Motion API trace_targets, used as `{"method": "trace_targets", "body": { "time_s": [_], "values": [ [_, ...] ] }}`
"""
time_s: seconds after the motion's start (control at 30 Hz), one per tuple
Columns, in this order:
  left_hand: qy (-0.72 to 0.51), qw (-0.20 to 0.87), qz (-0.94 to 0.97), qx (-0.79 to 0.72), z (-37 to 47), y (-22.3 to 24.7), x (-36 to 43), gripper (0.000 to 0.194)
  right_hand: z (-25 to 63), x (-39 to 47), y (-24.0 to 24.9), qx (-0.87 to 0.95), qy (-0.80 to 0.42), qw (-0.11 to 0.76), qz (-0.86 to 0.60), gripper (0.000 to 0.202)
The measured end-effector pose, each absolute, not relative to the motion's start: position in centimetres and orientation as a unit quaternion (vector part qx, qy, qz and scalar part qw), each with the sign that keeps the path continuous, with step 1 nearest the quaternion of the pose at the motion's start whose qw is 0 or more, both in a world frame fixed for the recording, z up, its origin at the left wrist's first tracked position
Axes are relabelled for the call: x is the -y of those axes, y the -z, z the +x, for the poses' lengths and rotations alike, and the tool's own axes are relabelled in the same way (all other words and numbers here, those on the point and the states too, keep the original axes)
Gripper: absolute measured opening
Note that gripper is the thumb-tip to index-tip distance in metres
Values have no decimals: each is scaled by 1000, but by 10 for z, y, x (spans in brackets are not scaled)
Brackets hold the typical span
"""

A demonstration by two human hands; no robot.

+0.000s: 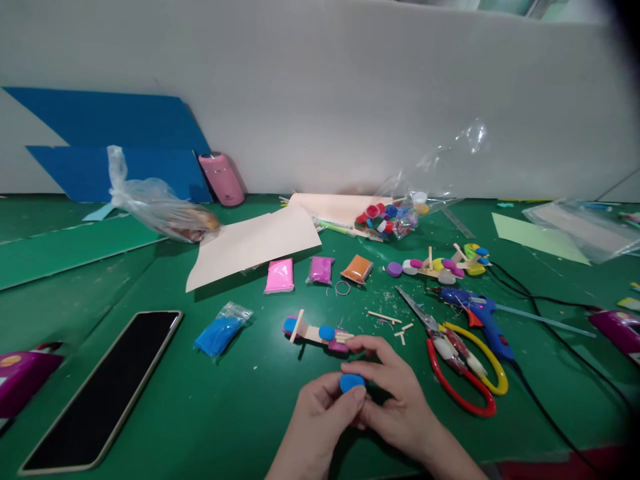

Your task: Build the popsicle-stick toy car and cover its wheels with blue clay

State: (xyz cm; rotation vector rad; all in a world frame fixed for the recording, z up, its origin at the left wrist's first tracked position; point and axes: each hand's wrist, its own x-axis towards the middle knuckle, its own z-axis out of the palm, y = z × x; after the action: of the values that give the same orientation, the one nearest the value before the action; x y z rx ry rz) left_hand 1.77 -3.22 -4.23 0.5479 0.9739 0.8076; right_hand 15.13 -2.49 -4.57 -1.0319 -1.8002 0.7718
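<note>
A small blue disc point(352, 383) is pinched at the table's front between my left hand point(320, 410) and my right hand point(395, 397). The fingers of both hands are closed around its edge, so its underside is hidden. Just beyond my right fingertips lies a small craft model point(313, 331) of wooden sticks with blue and purple round pieces. A zip bag of blue clay point(223, 331) rests to the left. Packets of pink clay point(279, 275), purple clay point(321, 269) and orange clay point(357, 269) sit behind the model, close to a small ring point(343, 288).
On the right are scissors point(457, 360) with red and yellow handles, a blue glue gun point(480, 313) with its black cord, and a second colourful model point(443, 265). A phone point(105, 390) lies left. Behind stand a bag of bottle caps point(395, 217), beige paper point(250, 250) and a pink flask point(223, 179).
</note>
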Motion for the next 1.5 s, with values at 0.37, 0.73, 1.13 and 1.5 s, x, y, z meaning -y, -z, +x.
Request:
{"method": "trace_targets", "body": {
  "time_s": [0.37, 0.73, 1.13, 1.5],
  "values": [
    [-401, 788, 194, -426, 19, 32, 27, 18, 156, 25, 47, 717, -318, 443, -433, 36],
    [-400, 846, 37, -350, 24, 29, 33, 17, 157, 24, 43, 685, -361, 478, -415, 28],
    [-406, 871, -47, -274, 31, 42, 38, 18, 153, 26, 40, 649, -417, 497, -398, 28],
    [-407, 873, -57, -262, 30, 41, 39, 20, 150, 27, 37, 636, -437, 506, -385, 27]
  ]
}}
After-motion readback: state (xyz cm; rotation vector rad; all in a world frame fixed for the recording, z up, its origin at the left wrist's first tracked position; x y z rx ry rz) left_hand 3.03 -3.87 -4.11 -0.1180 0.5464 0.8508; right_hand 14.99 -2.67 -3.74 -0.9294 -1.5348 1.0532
